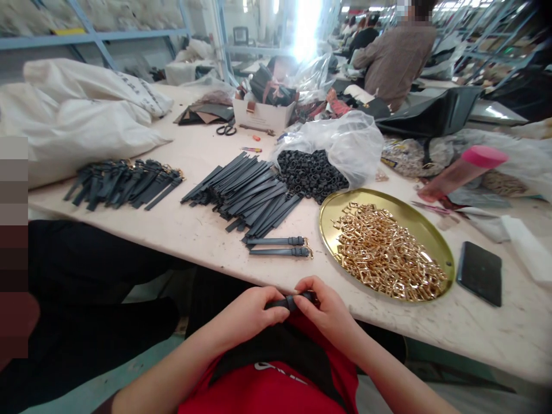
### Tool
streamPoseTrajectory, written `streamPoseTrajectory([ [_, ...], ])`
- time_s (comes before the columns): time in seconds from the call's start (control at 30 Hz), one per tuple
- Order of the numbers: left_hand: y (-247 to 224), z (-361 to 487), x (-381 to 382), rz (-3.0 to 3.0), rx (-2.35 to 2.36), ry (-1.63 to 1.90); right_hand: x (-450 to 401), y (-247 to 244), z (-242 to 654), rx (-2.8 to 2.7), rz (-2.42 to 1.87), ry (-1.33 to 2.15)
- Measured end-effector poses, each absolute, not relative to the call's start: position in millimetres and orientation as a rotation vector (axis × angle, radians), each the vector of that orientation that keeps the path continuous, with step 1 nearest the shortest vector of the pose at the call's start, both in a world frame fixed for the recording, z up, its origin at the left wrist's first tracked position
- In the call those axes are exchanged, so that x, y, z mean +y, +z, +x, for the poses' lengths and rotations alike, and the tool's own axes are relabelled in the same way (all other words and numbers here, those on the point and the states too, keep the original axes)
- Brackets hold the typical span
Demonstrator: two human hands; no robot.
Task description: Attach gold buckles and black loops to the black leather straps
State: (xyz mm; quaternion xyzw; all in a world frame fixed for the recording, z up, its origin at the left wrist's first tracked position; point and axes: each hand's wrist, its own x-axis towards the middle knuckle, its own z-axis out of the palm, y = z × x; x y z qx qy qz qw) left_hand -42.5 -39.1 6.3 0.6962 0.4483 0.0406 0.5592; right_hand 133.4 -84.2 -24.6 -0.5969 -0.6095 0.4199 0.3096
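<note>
Lower centre, left grip [254, 309] and right grip [326, 311] pinch one strap [290, 303]; mid-left, buckled straps [107, 187] look finished; central strips [250, 192] remain.

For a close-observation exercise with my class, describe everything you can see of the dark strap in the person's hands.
The dark strap is narrow and looks like leather, with a thicker band around it near the middle of the visible part. It lies roughly level, on the person's side of the table edge. The fingers of the left hand and right hand grip it on either side, hiding its ends.
</note>
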Motion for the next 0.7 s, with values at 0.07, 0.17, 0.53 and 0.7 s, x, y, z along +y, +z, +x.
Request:
streamPoseTrajectory([
  [0.07,4.0,-45.5,-36.6,1.657,1.050,0.036,-83.8,-21.3,135.3,-1.647,-1.553,1.133],
  [0.17,-0.8,-46.8,-34.4,1.661,1.070,0.048,-85.1,-14.7,141.2,-1.708,-1.473,1.279],
  [0.53,0.7,-33.4,-29.7,1.606,0.963,0.055,-92.2,-30.9,142.5,-1.788,-1.448,0.986],
  [0.7,2.8,-42.2,-19.3,1.751,0.856,0.022,-90.8,-32.3,140.7,-1.772,-1.547,0.821],
])
